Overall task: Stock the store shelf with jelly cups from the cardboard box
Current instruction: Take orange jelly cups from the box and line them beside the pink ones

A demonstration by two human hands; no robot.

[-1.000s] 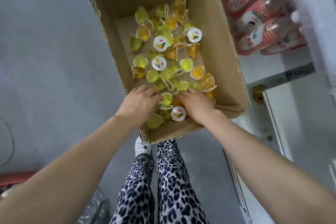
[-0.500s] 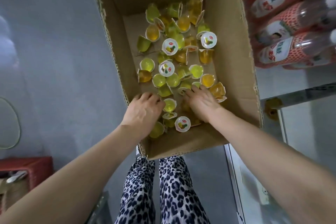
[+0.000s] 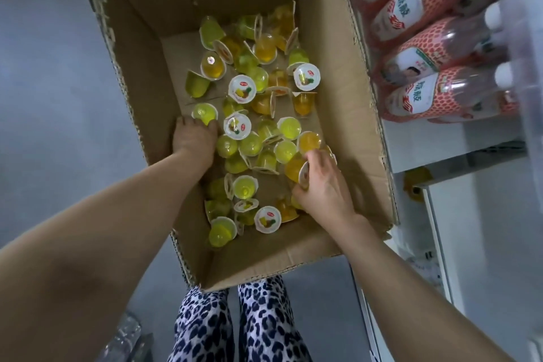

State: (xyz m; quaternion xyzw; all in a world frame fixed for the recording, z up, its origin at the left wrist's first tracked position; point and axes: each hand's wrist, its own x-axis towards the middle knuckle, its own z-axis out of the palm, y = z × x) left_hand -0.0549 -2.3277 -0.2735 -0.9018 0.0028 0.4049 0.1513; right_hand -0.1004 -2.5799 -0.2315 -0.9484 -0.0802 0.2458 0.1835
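While jelly cups (image 3: 258,138) lie loose inside the cardboard box (image 3: 352,114), I'm gathering. My right hand (image 3: 323,185) grips an orange cup (image 3: 295,169) near the box's right wall, and my left hand (image 3: 192,139) curls among cups by its left wall — grasp hidden. Next, I reckon: lift over the rim to the store shelf (image 3: 426,141).

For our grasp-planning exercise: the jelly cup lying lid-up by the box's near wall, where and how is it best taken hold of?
Probably from straight above, pinching the round rim of the lid-up jelly cup on opposite sides. Its flat foil lid faces up, leaving the rim exposed, while the cardboard box walls and crowding cups block a sideways approach.
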